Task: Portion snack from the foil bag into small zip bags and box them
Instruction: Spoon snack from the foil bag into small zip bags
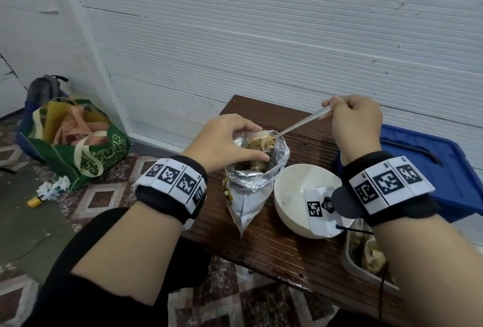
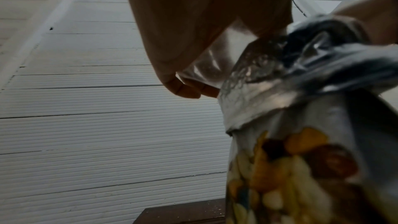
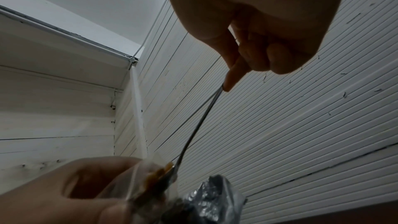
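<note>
Showing blurred pale lettering, green tote (image 1: 86, 154) sits floorside.

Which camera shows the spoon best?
The head view: the spoon shows whole, from the right hand down into the foil bag. The right wrist view shows only its thin handle; the left wrist view shows none.

— How does the feed look from your end?

— My head view is evenly lit and soft, with no hard shadows; the white wall (image 1: 287, 39) bows at the edges from the wide lens.

— And the wrist cameras?

— Dimmer and greyer. On my left wrist view the foil bag (image 2: 301, 108) is blurred and close, with dull glints. On the right wrist view my right hand (image 3: 269, 31) sits dark against the pale wall.
</note>
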